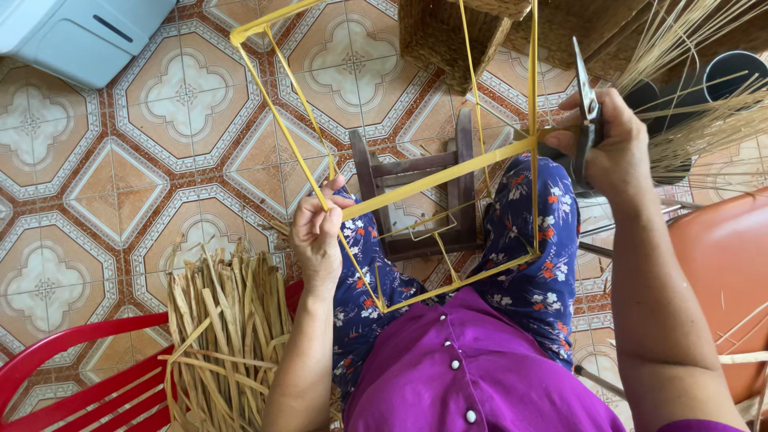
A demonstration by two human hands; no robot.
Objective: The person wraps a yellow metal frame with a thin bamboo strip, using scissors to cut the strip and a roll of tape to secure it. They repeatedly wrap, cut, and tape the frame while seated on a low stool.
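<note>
So the yellow frame (416, 172) is basically bare, just the box-shaped skeleton resting over the lap, no weaving on it that I can see, so pretty much all of that looks left to do. Left hand (318, 232) has its fingers pinched round a front bar, right hand (610, 148) is wrapped round the scissors (586, 100) at the far corner. Tight spot: dried strips (228, 328) on the red chair (80, 376) to the left, reed bundle (704, 120) crowding the right, small wooden stool (416, 192) under the frame. Only open floor (120, 160) is front-left.

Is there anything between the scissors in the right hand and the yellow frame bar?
Nothing visible: the scissors in the right hand already meet the yellow frame bar, which the left hand grips at the other end.
</note>
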